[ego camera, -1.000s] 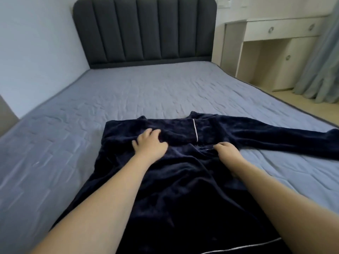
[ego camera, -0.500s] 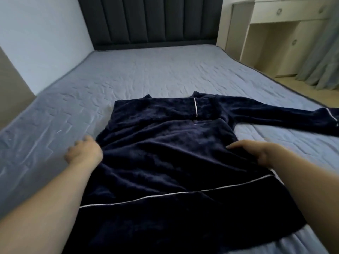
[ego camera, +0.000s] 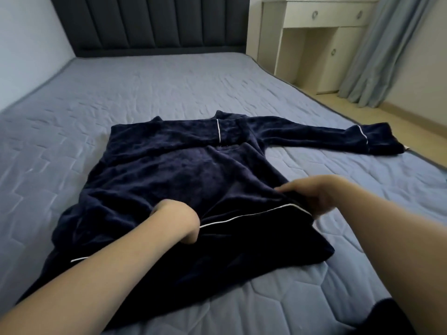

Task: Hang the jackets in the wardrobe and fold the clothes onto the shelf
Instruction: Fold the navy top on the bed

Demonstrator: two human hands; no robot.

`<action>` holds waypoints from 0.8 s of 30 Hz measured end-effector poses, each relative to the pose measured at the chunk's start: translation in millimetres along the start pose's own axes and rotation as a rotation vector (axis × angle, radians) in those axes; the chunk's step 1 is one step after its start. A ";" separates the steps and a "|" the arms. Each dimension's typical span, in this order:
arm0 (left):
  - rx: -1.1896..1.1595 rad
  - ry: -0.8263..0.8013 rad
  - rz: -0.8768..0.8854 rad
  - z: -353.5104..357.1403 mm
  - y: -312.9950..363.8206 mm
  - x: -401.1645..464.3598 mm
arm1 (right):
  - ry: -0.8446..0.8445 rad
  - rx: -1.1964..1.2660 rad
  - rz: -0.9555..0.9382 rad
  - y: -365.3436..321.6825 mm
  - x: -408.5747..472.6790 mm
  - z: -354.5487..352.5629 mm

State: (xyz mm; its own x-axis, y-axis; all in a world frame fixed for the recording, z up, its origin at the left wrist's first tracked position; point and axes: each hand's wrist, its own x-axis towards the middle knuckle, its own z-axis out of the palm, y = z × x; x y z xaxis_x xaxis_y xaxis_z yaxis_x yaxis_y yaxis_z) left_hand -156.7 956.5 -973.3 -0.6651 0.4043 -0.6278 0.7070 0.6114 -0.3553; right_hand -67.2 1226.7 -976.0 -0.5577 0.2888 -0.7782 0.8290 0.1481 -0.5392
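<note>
Head view: dark navy fleece top (ego camera: 183, 175) with thin white piping lies spread on the grey-blue quilted bed (ego camera: 169, 88), collar end toward the headboard (ego camera: 154, 22), hem end toward the camera. Its right sleeve (ego camera: 321, 136) stretches out flat toward the right edge of the mattress, cuff near that edge. The other sleeve looks folded across the chest area, piped cuff just beside the collar.

Left hand (ego camera: 176, 220) sits at mid-body of the top near the white piping line (ego camera: 244, 216); fingers are tucked down into or under the fabric and hidden, so cannot tell if they grip or just press. Forearm crosses over the lower part of the garment.

Right hand (ego camera: 312, 197) is at the right side edge of the top, fingers curled around a fold of the navy fabric where the piping ends, thumb on top, edge lifted slightly off the bed. Hand is a bit motion-blurred.

Cream desk with drawers (ego camera: 324, 32) stands right of the headboard, grey-blue curtain (ego camera: 384, 49) beside it, pale floor strip (ego camera: 377, 112) along the bed's right side. White wall (ego camera: 26, 49) on the left. A dark patch of cloth (ego camera: 387, 317) shows at the bottom right corner, unclear what it is.
</note>
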 end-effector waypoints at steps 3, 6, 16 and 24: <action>-0.003 0.161 0.075 4.3 19.8 -14.9 | -0.099 0.047 0.026 27.7 7.9 0.1; -0.066 0.341 0.265 17.2 57.8 -27.3 | -0.008 0.094 -0.027 33.7 8.6 1.6; 0.081 -0.049 0.316 -15.6 58.5 -61.8 | 0.279 -0.194 -0.035 43.5 17.9 -4.1; 0.046 0.272 0.310 -21.8 100.6 -57.7 | -0.063 -0.074 0.050 41.8 21.1 -21.4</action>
State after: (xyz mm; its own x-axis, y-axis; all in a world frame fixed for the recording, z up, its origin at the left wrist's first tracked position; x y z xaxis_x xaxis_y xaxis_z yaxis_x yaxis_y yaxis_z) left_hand -52.4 1009.5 -957.7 -0.4537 0.7334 -0.5063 0.8898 0.4037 -0.2126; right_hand -43.5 1259.2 -1008.1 -0.5152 0.2379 -0.8234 0.8552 0.2053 -0.4758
